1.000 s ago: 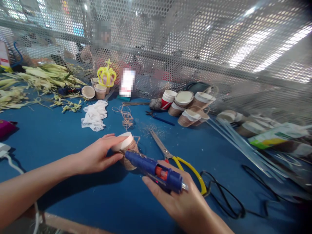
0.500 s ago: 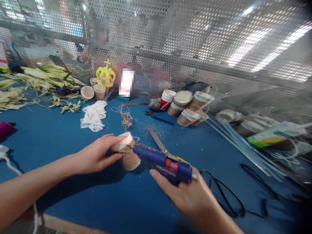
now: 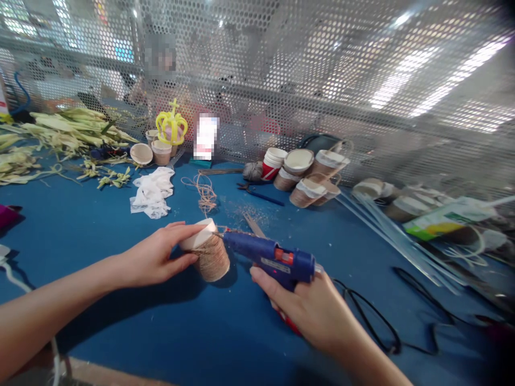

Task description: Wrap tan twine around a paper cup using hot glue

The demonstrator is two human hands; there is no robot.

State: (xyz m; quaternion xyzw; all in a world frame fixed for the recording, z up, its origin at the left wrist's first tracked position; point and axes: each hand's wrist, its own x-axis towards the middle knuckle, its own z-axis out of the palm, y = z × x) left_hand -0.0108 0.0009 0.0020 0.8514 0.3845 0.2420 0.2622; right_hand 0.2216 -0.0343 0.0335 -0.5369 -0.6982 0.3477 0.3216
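Observation:
My left hand [image 3: 163, 254] is closed on a white paper cup [image 3: 213, 257] wrapped in brown twine, tilted on its side with its white rim band toward my fingers. In my right hand [image 3: 306, 305] is a blue hot glue gun [image 3: 267, 254], its nozzle at the border between the twine and the bare white band. Whether the tip touches the cup I cannot tell. A strand of twine [image 3: 207, 198] runs from a loose tangle behind the cup. Scissors [image 3: 254, 225] lie partly hidden behind the glue gun.
Twine-wrapped cups [image 3: 308, 192] and a grey yarn ball [image 3: 252, 171] stand at the back right, near pliers [image 3: 261, 195]. Clear glue sticks [image 3: 396, 241] and a black cord [image 3: 370, 316] lie right. White crumpled cloth [image 3: 153, 190], a yellow crown [image 3: 172, 128] and dried husks [image 3: 76, 131] are left.
The glue gun's nozzle has risen slightly along the cup toward the white band, and the gun has levelled. The left hand keeps its hold on the cup.

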